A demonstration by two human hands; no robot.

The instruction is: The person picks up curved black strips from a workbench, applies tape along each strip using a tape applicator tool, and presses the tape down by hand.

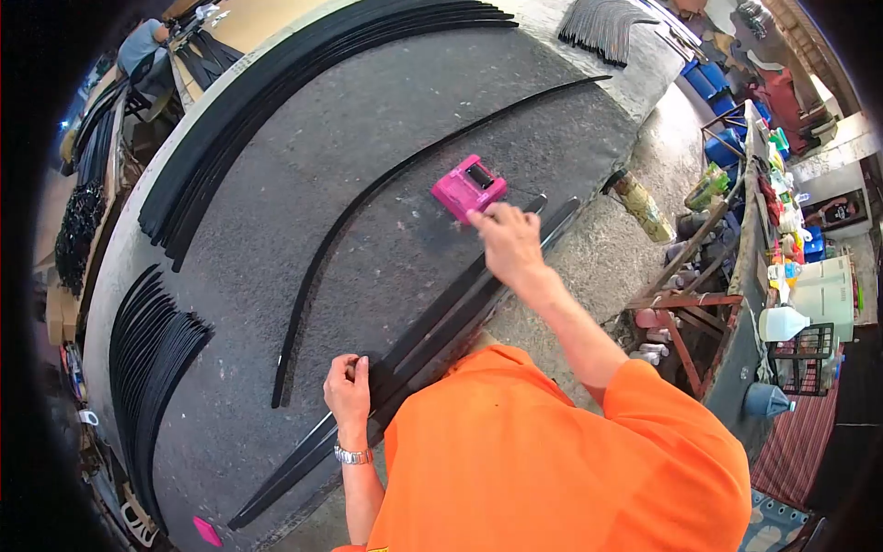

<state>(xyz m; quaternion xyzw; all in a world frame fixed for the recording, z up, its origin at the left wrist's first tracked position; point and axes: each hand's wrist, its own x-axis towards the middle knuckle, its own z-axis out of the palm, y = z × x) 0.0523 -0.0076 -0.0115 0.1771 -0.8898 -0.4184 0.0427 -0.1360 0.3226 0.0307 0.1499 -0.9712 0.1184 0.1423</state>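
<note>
Two long flat black strips [430, 324] lie side by side along the table edge nearest my body. My left hand [348, 397] is at their near part, thumb and fingers curled into a pinch; what sits between the fingertips is hidden. Beside the near corner of a pink plastic box [460, 195] is my right hand [511, 241], its fingers bent together over the far part of the strips. Whatever it may hold is too small to see. The box has a dark rectangular opening on top. A single curved black strip [354, 201] lies beyond the box.
A thick bundle of black strips [248, 101] curves along the table's far side. More fanned strips [152, 368] lie at left and others [602, 29] at the top right. A jar [644, 207] stands beyond the right edge, near a cluttered rack [685, 302]. A person [145, 57] sits top left.
</note>
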